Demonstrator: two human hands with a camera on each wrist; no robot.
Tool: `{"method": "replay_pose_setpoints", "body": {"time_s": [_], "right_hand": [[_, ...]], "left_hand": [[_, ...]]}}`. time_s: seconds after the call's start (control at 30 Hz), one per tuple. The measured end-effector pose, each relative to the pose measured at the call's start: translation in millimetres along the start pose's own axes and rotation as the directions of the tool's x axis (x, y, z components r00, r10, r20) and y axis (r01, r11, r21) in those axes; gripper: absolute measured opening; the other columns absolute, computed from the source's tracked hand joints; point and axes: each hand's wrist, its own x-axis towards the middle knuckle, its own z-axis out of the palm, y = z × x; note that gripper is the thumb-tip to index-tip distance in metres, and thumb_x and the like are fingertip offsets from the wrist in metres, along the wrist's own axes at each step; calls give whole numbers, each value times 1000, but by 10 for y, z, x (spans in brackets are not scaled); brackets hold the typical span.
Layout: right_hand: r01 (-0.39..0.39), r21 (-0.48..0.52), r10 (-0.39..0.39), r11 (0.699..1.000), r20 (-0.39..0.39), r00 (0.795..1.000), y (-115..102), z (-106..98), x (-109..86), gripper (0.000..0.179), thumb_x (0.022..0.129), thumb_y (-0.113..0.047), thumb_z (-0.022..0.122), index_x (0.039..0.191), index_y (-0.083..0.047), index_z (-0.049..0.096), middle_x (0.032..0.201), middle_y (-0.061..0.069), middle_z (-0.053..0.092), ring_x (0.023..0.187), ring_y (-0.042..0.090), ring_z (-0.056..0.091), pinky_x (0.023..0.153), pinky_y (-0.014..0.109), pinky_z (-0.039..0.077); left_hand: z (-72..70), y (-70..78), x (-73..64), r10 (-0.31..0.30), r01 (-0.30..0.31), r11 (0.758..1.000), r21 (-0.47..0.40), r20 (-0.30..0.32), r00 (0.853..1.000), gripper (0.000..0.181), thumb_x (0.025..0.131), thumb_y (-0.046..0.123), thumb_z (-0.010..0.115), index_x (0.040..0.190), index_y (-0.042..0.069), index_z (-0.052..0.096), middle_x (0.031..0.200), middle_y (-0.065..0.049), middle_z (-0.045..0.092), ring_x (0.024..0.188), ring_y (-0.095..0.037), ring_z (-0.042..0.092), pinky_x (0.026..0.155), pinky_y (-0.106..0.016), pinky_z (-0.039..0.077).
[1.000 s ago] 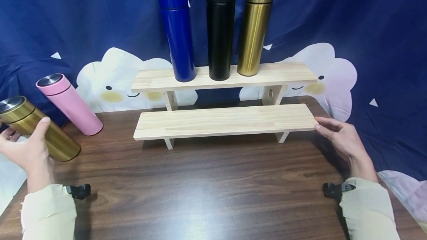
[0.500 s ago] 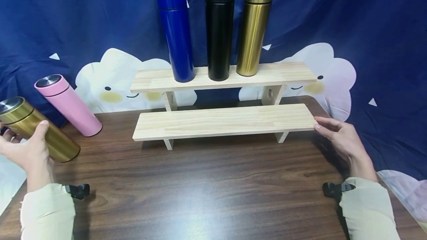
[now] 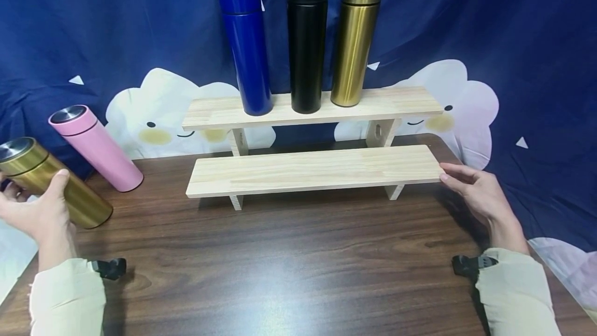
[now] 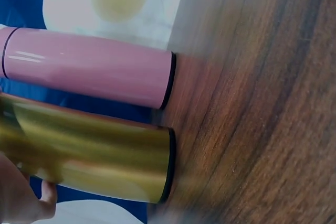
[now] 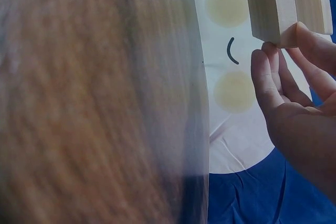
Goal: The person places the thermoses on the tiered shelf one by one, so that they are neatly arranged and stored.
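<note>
At the left of the head view, my left hand (image 3: 44,211) grips a gold thermos bottle (image 3: 86,198) standing on the table, thumb on its near side. Beside it a pink thermos bottle (image 3: 100,152) stands apart from the hand; both bottles also appear in the left wrist view. My right hand (image 3: 480,196) pinches the right end of the lower board of a two-tier wooden shelf (image 3: 308,170); the fingertips meet at the board's corner in the right wrist view. On the upper board stand a blue bottle (image 3: 249,61), a black bottle (image 3: 307,56) and another gold bottle (image 3: 355,51).
The dark wooden table (image 3: 280,253) spreads in front of the shelf. Behind hangs a blue cloth (image 3: 140,14) printed with smiling clouds. Each wrist wears a black strap-on camera piece over a pale sleeve.
</note>
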Motion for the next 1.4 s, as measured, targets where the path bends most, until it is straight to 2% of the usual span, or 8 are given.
{"method": "replay_pose_setpoints", "body": {"time_s": [0.27,0.37,0.47,0.53,0.63,0.87,1.13,1.4], "right_hand": [[8,-23,-9,1000,-10,1000,-2,-7,-7,58,95,-29,73,135,9,58,92,-35,61,96,-10,53,80,6,41],[15,-26,-16,1000,-10,1000,-7,-7,-11,57,95,-29,73,134,10,58,92,-35,61,95,-11,54,79,6,41],[15,-36,-16,999,-11,1000,-13,-5,-15,58,95,-30,73,134,10,58,92,-34,61,95,-11,54,79,6,42],[12,-41,-12,999,-9,1000,-16,-5,-16,58,95,-31,73,134,9,58,92,-34,61,95,-10,54,79,6,41],[3,-41,-4,999,-6,1000,-16,-4,-17,59,95,-32,73,134,9,58,92,-33,61,97,-9,53,80,6,41],[6,-29,-6,1000,0,1000,-9,-9,-12,58,95,-31,73,135,8,58,94,-32,63,98,-9,53,80,6,41],[12,-30,-12,999,1,1000,-13,-14,-12,58,95,-31,73,135,8,58,94,-32,63,97,-9,53,81,6,41],[13,-46,-14,999,-6,1000,-31,-23,-22,59,94,-33,73,134,8,59,92,-33,63,98,-9,52,80,5,39]], "left_hand": [[64,123,-251,138,-148,975,165,72,988,72,66,-5,85,130,15,58,124,0,54,106,-7,46,86,-13,31],[76,165,-344,212,-235,947,218,127,969,69,68,1,83,131,17,59,122,3,55,105,-5,46,89,-17,31],[69,135,-366,304,-347,894,283,187,934,68,69,9,84,132,19,59,120,7,56,105,-4,46,91,-22,32],[62,86,-323,342,-395,873,286,218,914,69,67,12,85,131,20,59,118,8,57,104,-4,47,91,-22,32],[58,21,-248,365,-431,854,292,254,896,71,66,13,87,131,22,60,116,10,57,104,-4,47,89,-23,31],[141,291,-561,391,-502,800,330,348,852,68,69,19,84,133,23,59,111,21,52,102,1,45,86,-21,32],[182,146,-422,400,-537,781,319,406,822,72,68,20,87,135,26,59,110,25,51,109,2,47,90,-21,32],[270,137,-534,437,-608,724,327,464,771,74,67,24,90,135,29,61,112,30,50,112,2,42,91,-22,30]]}}
